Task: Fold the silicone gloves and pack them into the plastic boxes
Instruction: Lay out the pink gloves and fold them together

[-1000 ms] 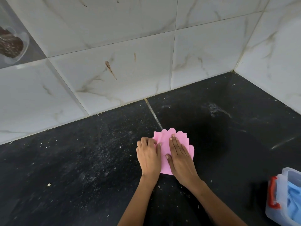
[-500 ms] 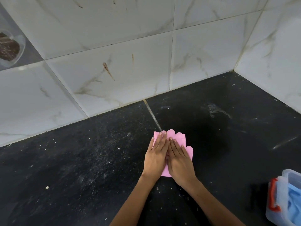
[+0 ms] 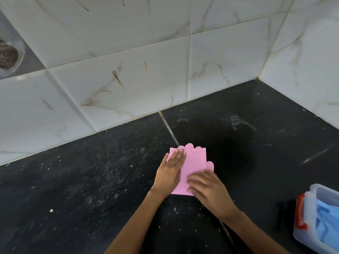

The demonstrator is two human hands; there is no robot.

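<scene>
A folded pink silicone glove [image 3: 194, 163] lies flat on the black stone counter [image 3: 91, 180], its scalloped fingertips pointing away from me. My left hand [image 3: 170, 173] presses flat on the glove's left side with straight fingers. My right hand [image 3: 207, 191] lies over the glove's near right corner, fingers pointing left and slightly blurred. A clear plastic box [image 3: 311, 226] with a red latch stands at the lower right edge, holding a blue glove [image 3: 328, 222].
White marble-look wall tiles [image 3: 128, 61] rise behind the counter and along the right, meeting in a corner. A round clear holder [image 3: 9, 55] with something dark inside hangs on the wall at far left. Crumbs and dust speckle the counter.
My left hand went from curled to flat on the glove. My right hand slid back from the glove's middle to its near right corner, uncovering more pink.
</scene>
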